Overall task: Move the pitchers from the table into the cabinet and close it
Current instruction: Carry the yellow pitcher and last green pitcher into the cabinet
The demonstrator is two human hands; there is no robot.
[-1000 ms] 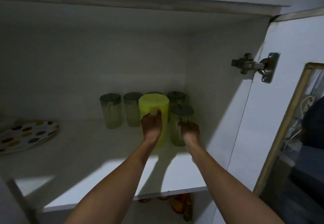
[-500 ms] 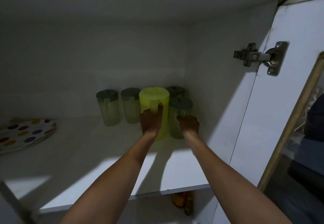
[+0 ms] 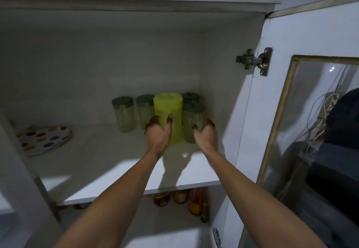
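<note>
A yellow-green pitcher [image 3: 168, 110] stands upright at the back right of the white cabinet shelf [image 3: 101, 170]. To its right, touching or almost touching it, is a clear pitcher [image 3: 191, 115] with a grey lid. My left hand [image 3: 157, 133] hovers just in front of the yellow-green pitcher, fingers spread, holding nothing. My right hand [image 3: 205, 134] is just in front of the clear pitcher, also with fingers apart and empty. Three more clear grey-lidded pitchers stand in the row: one [image 3: 123, 115] at the left, one [image 3: 144, 110] beside it, one [image 3: 190, 97] at the back.
The cabinet door [image 3: 250, 131] stands open on the right, hung on a metal hinge [image 3: 254, 61], with a glass panel [image 3: 314, 131]. A polka-dot plate [image 3: 46, 139] lies at the shelf's left. Bottles and jars [image 3: 180, 197] fill the lower shelf.
Both hands have come off the pitchers and drawn back a little toward me with fingers spread. The yellow-green pitcher and the clear one now stand alone on the shelf.
</note>
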